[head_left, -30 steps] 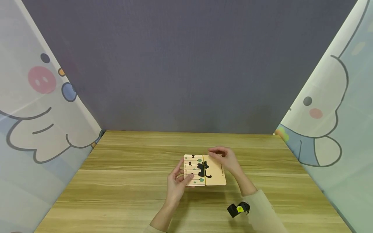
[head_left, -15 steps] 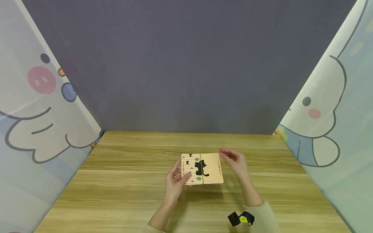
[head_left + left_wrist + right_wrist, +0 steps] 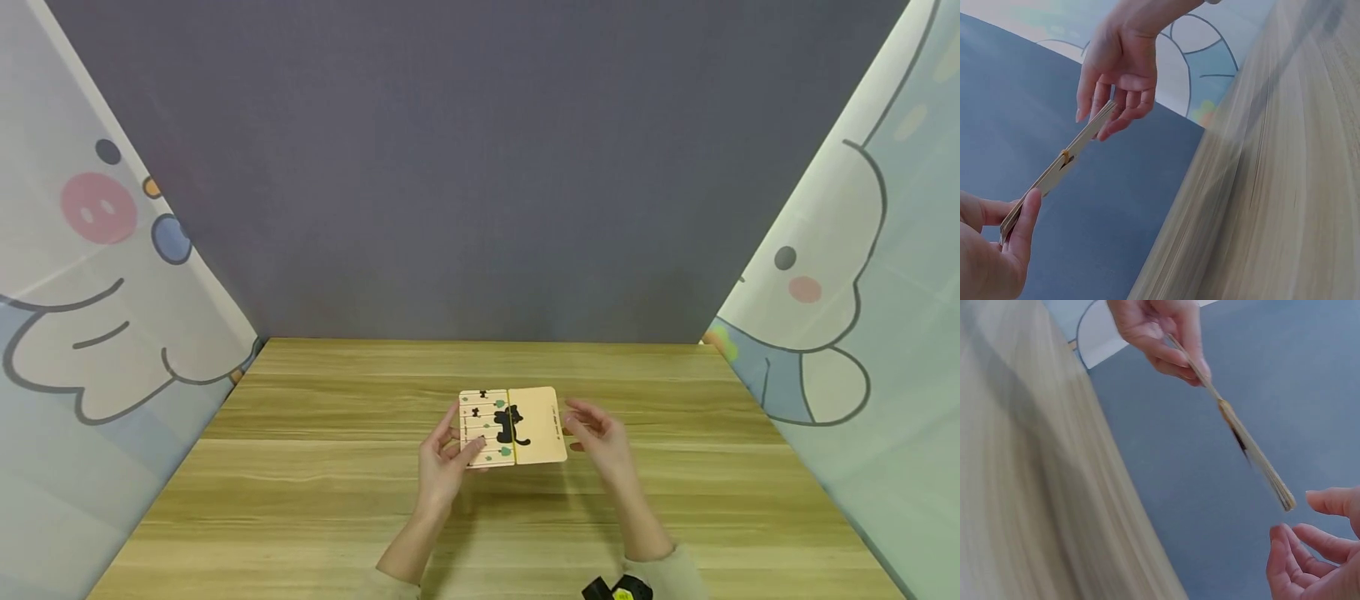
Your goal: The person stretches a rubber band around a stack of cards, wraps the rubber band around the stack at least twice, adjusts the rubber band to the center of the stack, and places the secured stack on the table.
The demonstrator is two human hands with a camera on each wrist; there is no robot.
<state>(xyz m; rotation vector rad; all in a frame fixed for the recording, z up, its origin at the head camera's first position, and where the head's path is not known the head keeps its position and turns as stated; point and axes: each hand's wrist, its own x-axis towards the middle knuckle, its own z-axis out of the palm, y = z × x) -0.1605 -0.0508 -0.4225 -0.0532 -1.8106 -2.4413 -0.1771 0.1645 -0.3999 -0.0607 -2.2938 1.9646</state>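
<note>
A small cream notebook (image 3: 538, 427) with rounded corners shows a black cat, and stripes with leaves on its left half. A thin yellow band (image 3: 1065, 155) runs around its middle. My left hand (image 3: 438, 475) grips the left end, thumb on top and fingers beneath. Seen edge-on in both wrist views, the notebook is tilted and made of several thin layers. Beside its right edge is my right hand (image 3: 606, 442), fingers loosely bent and holding nothing. In the right wrist view a gap separates that hand's thumb and fingers (image 3: 1313, 540) from the notebook's end.
The wooden table (image 3: 322, 483) lies beneath both hands. A dark grey panel (image 3: 480, 183) stands at the back, with cartoon-print curtains (image 3: 817, 283) along the sides. A small black and yellow device (image 3: 624, 590) sits at the right sleeve.
My right hand has come off the notebook's top right edge and moved right and down. The notebook, still in my left hand, has shifted slightly left and up.
</note>
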